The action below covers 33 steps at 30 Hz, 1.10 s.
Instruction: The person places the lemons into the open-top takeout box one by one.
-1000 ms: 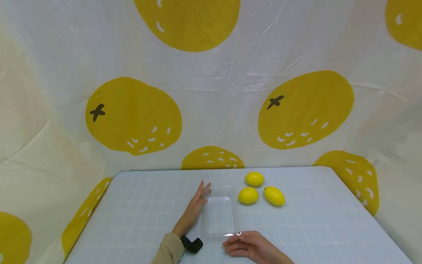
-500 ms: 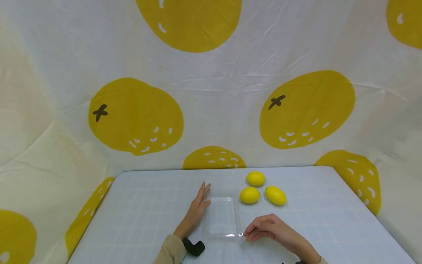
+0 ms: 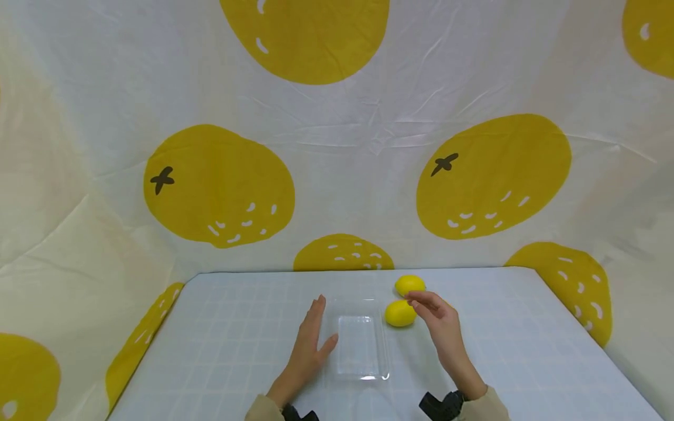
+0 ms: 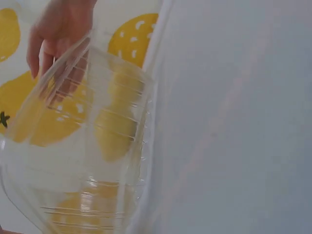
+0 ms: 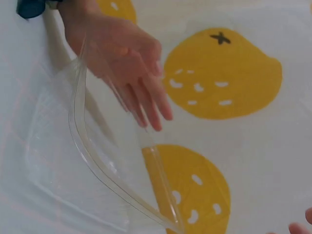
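A clear plastic tray (image 3: 361, 346) lies on the pale checked table (image 3: 221, 345). My left hand (image 3: 322, 323) rests flat against the tray's left side, fingers straight and thumb touching its rim. Fingers of my right hand (image 3: 420, 304) are loosely bent just above the right end of the front lemon (image 3: 398, 314), gripping nothing that I can see. A second lemon (image 3: 409, 285) lies behind it. The third lemon is hidden behind my right hand. In the right wrist view the left hand (image 5: 127, 68) shows behind the tray's rim (image 5: 92, 168). The left wrist view looks through the tray (image 4: 92, 146).
A white cloth printed with large yellow fruit (image 3: 489, 175) hangs behind and around the table. The table's right edge (image 3: 579, 339) and left edge (image 3: 152, 339) drop off to the cloth. Black wrist straps (image 3: 441, 406) show at the bottom.
My right hand left the tray's near right corner and moved away from me to the lemons, now covering the rightmost one. The left hand stayed beside the tray, shifting slightly nearer.
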{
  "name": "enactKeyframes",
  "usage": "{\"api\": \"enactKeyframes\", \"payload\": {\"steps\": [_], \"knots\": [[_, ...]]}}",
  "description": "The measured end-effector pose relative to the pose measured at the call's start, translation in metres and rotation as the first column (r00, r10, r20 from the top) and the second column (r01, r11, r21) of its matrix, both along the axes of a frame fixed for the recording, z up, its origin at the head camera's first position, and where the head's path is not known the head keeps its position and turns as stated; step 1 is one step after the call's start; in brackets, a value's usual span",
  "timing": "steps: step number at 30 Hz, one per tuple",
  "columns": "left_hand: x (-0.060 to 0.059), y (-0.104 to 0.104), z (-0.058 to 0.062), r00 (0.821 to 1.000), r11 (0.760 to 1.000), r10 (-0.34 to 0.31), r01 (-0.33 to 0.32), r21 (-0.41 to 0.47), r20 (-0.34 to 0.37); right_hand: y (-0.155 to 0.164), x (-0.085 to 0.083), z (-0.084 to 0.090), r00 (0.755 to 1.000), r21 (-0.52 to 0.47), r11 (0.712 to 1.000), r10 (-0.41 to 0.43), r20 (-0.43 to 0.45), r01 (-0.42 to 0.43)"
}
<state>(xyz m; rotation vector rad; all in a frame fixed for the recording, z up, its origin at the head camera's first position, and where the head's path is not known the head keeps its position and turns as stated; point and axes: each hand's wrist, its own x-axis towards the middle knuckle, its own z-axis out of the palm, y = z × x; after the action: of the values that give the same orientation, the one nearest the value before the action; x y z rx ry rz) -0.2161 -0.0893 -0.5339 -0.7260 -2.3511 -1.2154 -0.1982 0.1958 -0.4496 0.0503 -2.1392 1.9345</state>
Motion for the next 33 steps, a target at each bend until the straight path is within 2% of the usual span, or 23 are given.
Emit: {"api": "enactKeyframes", "payload": {"steps": [2,4,8,10,14,20,24,29,33], "knots": [[0.006,-0.002,0.006,0.998,0.998,0.008,-0.012,-0.065,-0.065,-0.005,-0.007,-0.004,0.998,0.009,0.998,-0.064,0.019,0.064],[0.013,-0.003,0.011,0.995,0.991,0.009,-0.023,-0.133,-0.102,-0.009,-0.012,-0.009,0.995,0.029,0.996,-0.089,0.041,0.087],[0.027,-0.001,0.017,0.995,0.969,0.034,-0.055,-0.242,-0.094,-0.013,-0.021,-0.021,0.993,0.069,0.994,-0.085,0.079,0.08],[0.032,0.0,0.016,0.995,0.961,0.053,-0.075,-0.267,-0.087,-0.014,-0.023,-0.028,0.992,0.092,0.994,-0.073,0.104,0.064],[0.041,0.005,0.01,0.993,0.958,0.072,-0.095,-0.269,-0.094,-0.017,-0.024,-0.039,0.99,0.142,0.989,-0.058,0.126,0.039],[0.049,0.014,-0.008,0.991,0.959,0.089,-0.113,-0.261,-0.103,-0.018,-0.027,-0.052,0.995,0.234,0.972,-0.004,0.099,-0.019],[0.052,0.019,-0.012,0.985,0.964,0.107,-0.136,-0.227,-0.134,-0.016,-0.028,-0.06,0.993,0.26,0.965,0.016,0.113,-0.045],[0.053,0.021,-0.015,0.98,0.966,0.122,-0.154,-0.207,-0.159,-0.014,-0.032,-0.075,0.999,0.286,0.958,0.014,0.033,-0.023],[0.052,0.02,-0.015,0.987,0.97,0.111,-0.134,-0.202,-0.12,-0.013,-0.032,-0.084,0.999,0.282,0.959,0.019,-0.041,-0.006]]}}
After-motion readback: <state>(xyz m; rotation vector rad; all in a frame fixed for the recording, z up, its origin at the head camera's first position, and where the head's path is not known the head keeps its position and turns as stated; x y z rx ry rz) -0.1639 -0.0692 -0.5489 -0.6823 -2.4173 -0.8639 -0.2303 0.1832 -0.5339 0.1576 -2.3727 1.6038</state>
